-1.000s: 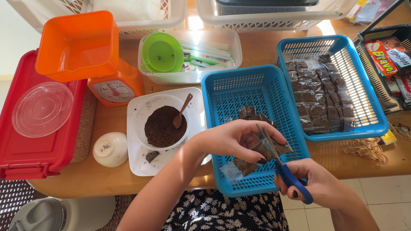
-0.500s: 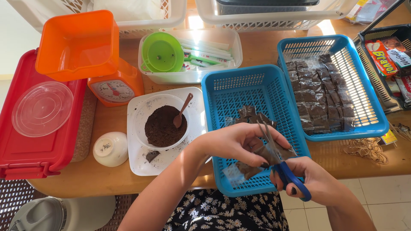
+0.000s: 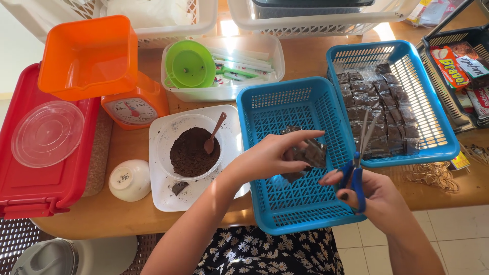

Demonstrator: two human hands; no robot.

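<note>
My left hand (image 3: 275,153) pinches a small dark packet (image 3: 311,153) over the near blue basket (image 3: 265,109). My right hand (image 3: 374,196) grips blue-handled scissors (image 3: 358,170), blades pointing up and away, just right of the packet. Another dark packet lies on the basket floor under my hands. A second blue basket (image 3: 433,97) to the right holds several rows of dark packets.
A white tray (image 3: 163,196) carries a bowl of brown powder (image 3: 189,152) with a spoon. Left of it are a small white cup (image 3: 130,179), an orange kitchen scale (image 3: 135,107), an orange tub (image 3: 86,56) and a red box (image 3: 30,188). Rubber bands (image 3: 433,175) lie right.
My right hand has swung the scissors from lying across the packet to upright beside it. My left hand has stayed over the basket with the packet.
</note>
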